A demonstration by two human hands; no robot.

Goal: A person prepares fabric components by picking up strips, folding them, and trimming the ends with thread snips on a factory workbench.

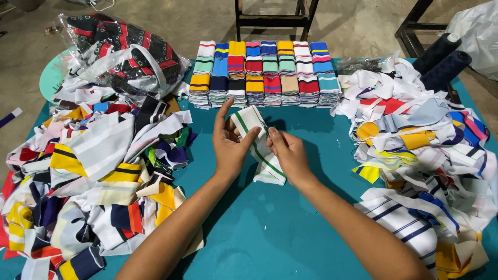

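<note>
White green-striped fabric strip point(258, 148) is pinched by left hand point(230, 145) and, seemingly, right hand point(288, 153) over teal table point(290, 223).

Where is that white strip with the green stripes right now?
In the head view, the white strip with green stripes is at the centre of the teal table, held between the left hand and right hand, just before the rows of folded striped bands.

Matt ribbed-knit cloth strip point(259, 145)
</note>
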